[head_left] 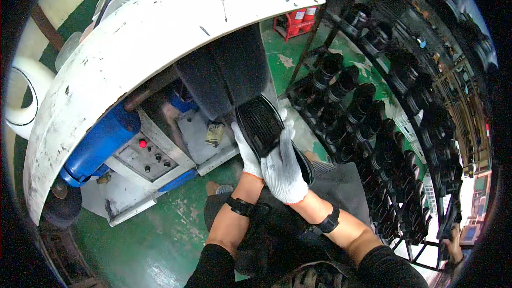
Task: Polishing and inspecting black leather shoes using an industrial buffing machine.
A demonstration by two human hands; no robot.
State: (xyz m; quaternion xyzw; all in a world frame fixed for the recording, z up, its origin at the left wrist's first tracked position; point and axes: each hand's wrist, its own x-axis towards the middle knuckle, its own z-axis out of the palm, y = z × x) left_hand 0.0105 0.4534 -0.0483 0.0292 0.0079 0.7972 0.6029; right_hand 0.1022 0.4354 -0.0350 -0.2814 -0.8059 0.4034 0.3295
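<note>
Both my hands wear white knit gloves and hold a black shoe (260,124) in front of the machine, its ridged sole turned up. My left hand (247,152) is closed along the shoe's left side. My right hand (284,168) wraps its right side, and part of the shoe shows dark beyond the wrist. The sole's far end is at the lower edge of a wide dark roller or belt (224,74) under a white hood (154,37); whether they touch I cannot tell.
Left of the roller are a blue cylinder (104,141) and a panel with a red button (142,143). A crumpled packet (215,134) lies on the machine's ledge. Racks of black footwear (362,101) stand at right. Red fire extinguishers (304,16) stand at the back. A dark apron covers my lap.
</note>
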